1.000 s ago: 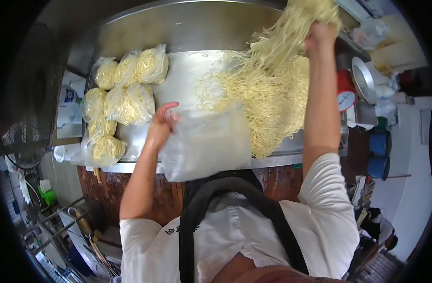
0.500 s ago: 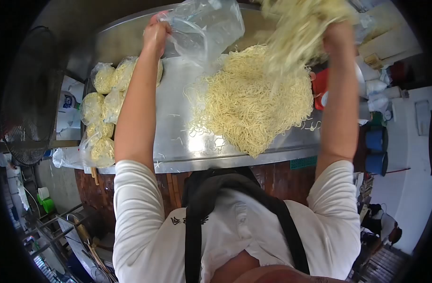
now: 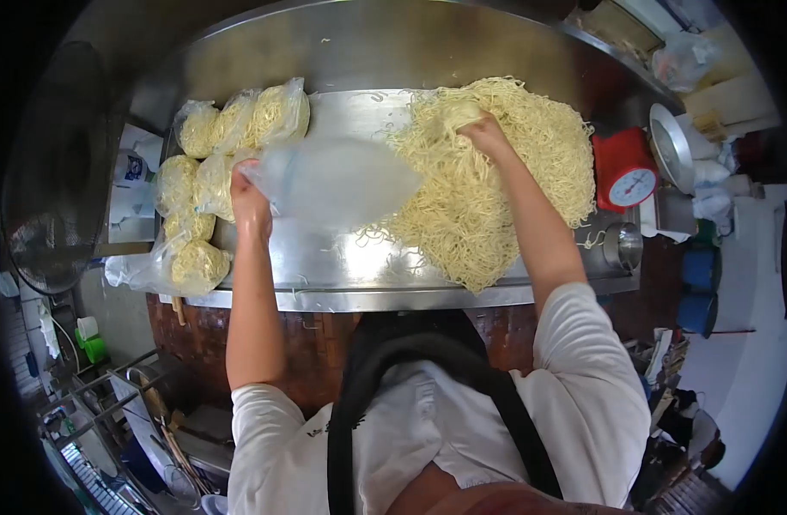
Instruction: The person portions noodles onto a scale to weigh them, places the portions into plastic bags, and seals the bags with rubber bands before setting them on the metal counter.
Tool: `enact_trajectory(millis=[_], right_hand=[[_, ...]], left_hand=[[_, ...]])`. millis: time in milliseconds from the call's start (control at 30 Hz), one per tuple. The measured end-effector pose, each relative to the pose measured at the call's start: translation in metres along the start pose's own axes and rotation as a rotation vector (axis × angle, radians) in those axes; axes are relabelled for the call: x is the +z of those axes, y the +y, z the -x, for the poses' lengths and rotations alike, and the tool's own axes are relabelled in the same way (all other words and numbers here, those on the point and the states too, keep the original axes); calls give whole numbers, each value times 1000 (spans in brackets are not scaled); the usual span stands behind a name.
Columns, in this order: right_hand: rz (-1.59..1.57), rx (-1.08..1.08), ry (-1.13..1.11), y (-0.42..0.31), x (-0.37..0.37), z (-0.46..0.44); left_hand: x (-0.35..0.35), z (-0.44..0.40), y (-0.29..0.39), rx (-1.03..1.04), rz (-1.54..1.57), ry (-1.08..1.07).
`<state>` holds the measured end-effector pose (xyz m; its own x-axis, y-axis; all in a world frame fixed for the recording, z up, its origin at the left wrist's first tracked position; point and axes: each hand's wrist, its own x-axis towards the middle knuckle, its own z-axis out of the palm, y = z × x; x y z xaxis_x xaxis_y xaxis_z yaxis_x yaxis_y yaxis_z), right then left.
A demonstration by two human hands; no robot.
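Observation:
In my left hand (image 3: 249,193) is the edge of a clear plastic bag (image 3: 342,182), its fingers closed on it. The bag is blurred and stretches right over the metal table, its far end by the noodles. A broad heap of pale yellow noodles (image 3: 531,172) covers the right part of the table. My right hand (image 3: 486,136) is at the heap's upper left, fingers closed round a bunch of noodles (image 3: 462,118). Several knotted bags of noodles (image 3: 277,116) sit to the left, close to my left hand.
A red scale (image 3: 621,172) with a round dial and a metal pan (image 3: 671,148) stands right of the heap. Near the table's front right corner is a metal cup (image 3: 623,246). The steel table (image 3: 342,300) has a raised back wall. A fan (image 3: 54,172) stands at far left.
My right hand has come down and left from a raised, blurred clump of noodles to the heap. My left hand has lowered toward me with the plastic bag.

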<state>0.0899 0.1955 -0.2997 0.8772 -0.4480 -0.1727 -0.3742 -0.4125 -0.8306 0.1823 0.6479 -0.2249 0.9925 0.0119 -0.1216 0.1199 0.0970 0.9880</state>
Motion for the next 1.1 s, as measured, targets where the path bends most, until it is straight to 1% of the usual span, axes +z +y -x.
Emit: enact_trajectory(millis=[33,67,133,167,200,233,267,300,333,367,400,467,500,533,600,633,667,733,767,800,867,900,933,967,1000,1033,1067,1100], right_hand=[[-208,11,88,-46,-3,29],[-422,20,179,-84,-11,49],[-613,-223,130,-126,-37,63],[-704,-355,101,-145,-49,66],[-691,-386,109,-160,-61,71],[-678,-416,116,-172,-72,77],[-666,-440,123,-185,-79,84],[-751,-482,65,-202,-82,100],[-708,-553,-18,-218,-83,115],[-666,-620,-99,-232,-83,130],[-590,-626,-124,-229,-77,135],[-438,-644,-172,-225,-65,145],[-392,-543,-194,-221,-54,151],[-348,-442,-214,-217,-48,152],[-156,-198,-263,-204,-45,144],[-214,-197,-275,-195,-38,140],[-272,-196,-287,-186,-32,136],[-674,-457,-268,-170,-12,122],[-785,-514,-281,-165,3,118],[-830,-531,-294,-160,25,114],[-752,-469,-321,-141,83,97],[-586,-442,-341,-121,112,82],[-367,-439,-352,-100,132,69],[-125,-456,-357,-83,135,61],[96,-465,-362,-77,125,62],[548,-399,-455,-82,105,63],[715,-403,-426,-76,103,69],[884,-408,-386,-70,101,69]], left_hand=[[-20,-17,-17,-63,288,-65],[-30,-39,-33,16,139,-47],[-28,-94,-49,187,-162,-11],[-13,-117,-45,131,-125,67],[7,-138,-41,70,-84,144],[34,-168,-41,250,-208,117],[60,-164,-20,267,-271,94],[87,-158,3,284,-334,72],[123,-127,50,141,-331,50],[150,-132,50,271,-307,62],[175,-141,51,405,-281,73],[223,-105,80,737,-388,168],[230,-67,103,841,-383,18],[226,-24,121,944,-377,-136],[203,39,120,1105,-377,-361],[184,68,107,1014,-459,-421],[168,88,89,1056,-439,-463],[137,119,62,1005,-391,-578],[138,118,47,1082,-467,-401],[138,118,29,1148,-542,-221],[119,107,-45,828,-770,-148],[100,86,-91,436,-900,-256],[95,75,-110,340,-788,-209],[86,63,-123,260,-677,-150],[74,53,-136,156,-751,-105],[63,43,-151,52,-819,-59],[51,40,-167,-61,-891,-31],[44,34,-182,43,-878,30]])
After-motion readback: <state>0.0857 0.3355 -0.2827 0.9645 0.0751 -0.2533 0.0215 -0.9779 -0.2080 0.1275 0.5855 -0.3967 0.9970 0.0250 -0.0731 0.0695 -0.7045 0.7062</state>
